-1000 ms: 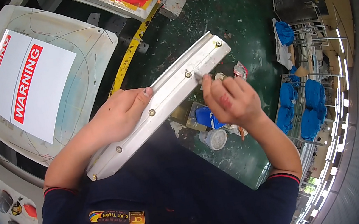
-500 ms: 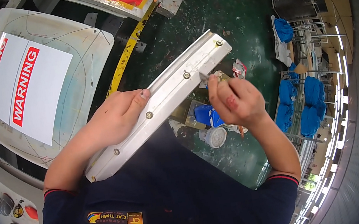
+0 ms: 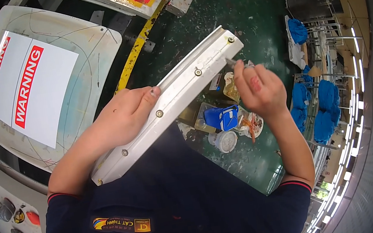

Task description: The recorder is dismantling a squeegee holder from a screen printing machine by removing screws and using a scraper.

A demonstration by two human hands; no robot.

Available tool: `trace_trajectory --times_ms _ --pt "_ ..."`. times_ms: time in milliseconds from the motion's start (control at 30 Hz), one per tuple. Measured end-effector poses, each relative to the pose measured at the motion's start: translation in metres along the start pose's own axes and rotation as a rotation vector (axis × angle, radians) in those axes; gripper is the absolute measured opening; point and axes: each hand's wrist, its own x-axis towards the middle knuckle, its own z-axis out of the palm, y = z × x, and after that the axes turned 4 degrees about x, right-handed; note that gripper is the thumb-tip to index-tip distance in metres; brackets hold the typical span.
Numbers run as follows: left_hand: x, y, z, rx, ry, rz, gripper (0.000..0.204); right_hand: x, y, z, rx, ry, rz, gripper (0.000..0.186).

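Note:
A long silver metal bar [image 3: 178,96] with several bolts along it lies slanted in front of my body, its far end up and to the right. My left hand [image 3: 124,116] is closed round the bar's upper edge, thumb on the bolted face. Beside the far end, my right hand [image 3: 260,88] pinches a small grey blade-like tool [image 3: 230,61]. The tool's tip meets the bar's lower right edge, past the second bolt from that end. My fingers hide most of the tool, so its exact kind does not show.
At left, a white sheet with red printing [image 3: 40,90] lies on a pale rounded board [image 3: 96,48]. On the green floor stand a blue container [image 3: 220,117], a white tub [image 3: 225,141] and a littered dish [image 3: 258,127]. Racks with blue bundles [image 3: 325,110] stand at right.
My right hand and the tool have slid along the bar's edge toward its far end, up and to the right. The left hand keeps the same hold on the bar.

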Motion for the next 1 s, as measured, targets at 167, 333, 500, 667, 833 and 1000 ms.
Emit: trace_trajectory --times_ms 167,333,500,667,833,1000 --pt "-0.001 0.002 0.001 0.014 -0.021 0.011 0.051 0.001 0.028 0.010 -0.007 -0.021 0.167 0.021" --pt "-0.002 -0.001 0.003 0.029 -0.045 0.003 0.052 -0.005 0.014 0.011 -0.046 -0.032 0.143 0.027" --pt "-0.006 0.000 0.004 0.030 -0.082 -0.022 0.053 -0.023 0.034 0.017 0.072 -0.126 0.521 0.024" --pt "-0.009 0.001 0.011 -0.017 -0.025 -0.028 0.054 -0.022 0.020 0.017 0.412 0.062 0.748 0.012" --pt "0.018 -0.059 0.034 -0.337 -0.101 -0.182 0.061 -0.039 -0.011 0.042 1.506 0.446 0.963 0.021" --pt "0.030 -0.040 0.047 -0.413 -0.002 -0.254 0.053 0.003 -0.106 0.075 1.315 0.719 0.637 0.026"
